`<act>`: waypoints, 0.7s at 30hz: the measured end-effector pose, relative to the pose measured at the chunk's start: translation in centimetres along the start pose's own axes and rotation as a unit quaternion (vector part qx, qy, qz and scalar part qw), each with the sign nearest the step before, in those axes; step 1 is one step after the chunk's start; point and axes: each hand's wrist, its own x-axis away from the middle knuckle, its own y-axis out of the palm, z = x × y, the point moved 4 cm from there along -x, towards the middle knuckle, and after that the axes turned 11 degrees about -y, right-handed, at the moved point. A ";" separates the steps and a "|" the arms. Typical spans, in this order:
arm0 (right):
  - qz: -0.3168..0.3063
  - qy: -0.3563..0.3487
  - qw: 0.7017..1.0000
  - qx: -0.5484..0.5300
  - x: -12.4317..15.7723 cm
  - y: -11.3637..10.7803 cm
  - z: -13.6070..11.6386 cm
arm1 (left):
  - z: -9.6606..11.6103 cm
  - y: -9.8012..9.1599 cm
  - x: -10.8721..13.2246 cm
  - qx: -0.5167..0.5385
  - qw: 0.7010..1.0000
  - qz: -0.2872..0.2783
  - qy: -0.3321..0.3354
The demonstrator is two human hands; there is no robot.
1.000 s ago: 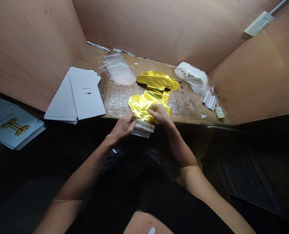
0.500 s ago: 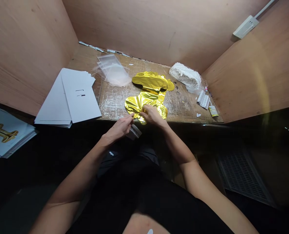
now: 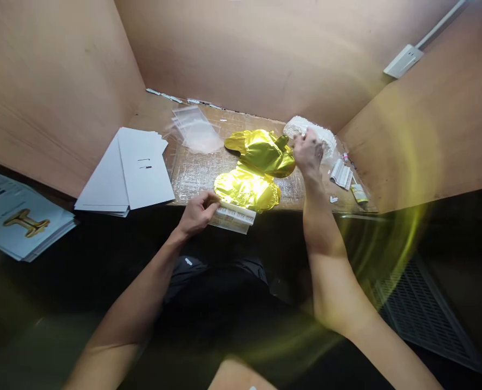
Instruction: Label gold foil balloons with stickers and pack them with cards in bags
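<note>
Reaching away from the foil was the big change: in the head view, the right hand (image 3: 309, 154) had left the gold foil balloon (image 3: 257, 170) and gone to the white bundle (image 3: 306, 129) at about 1 o'clock. Its fingers were spread over the bundle, though I couldn't tell if they were actually gripping. The balloon lay untouched at 12 o'clock on the taped board (image 3: 194, 181). The left hand (image 3: 196, 214) stayed low at 12, fingers pinched on the end of a printed white strip (image 3: 233, 218), the print too tiny to read. Clear bags (image 3: 194, 130) sat at 11, white sheets (image 3: 143, 168) at 10, and leaflets (image 3: 25, 225) showing a gold shape at 9, no readable words.
</note>
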 end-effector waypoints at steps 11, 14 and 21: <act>-0.235 -0.047 0.888 -0.393 17.2 5.5 -6.7 | 1.2 -0.3 1.2 -0.006 0.995 0.101 -0.020; -0.214 -0.068 0.905 -0.361 17.1 4.4 -6.5 | 1.8 -0.1 1.3 -0.059 0.990 0.130 -0.011; -0.206 -0.093 0.920 -0.319 17.9 4.3 -6.3 | 2.8 0.7 0.6 0.063 0.995 -0.014 -0.071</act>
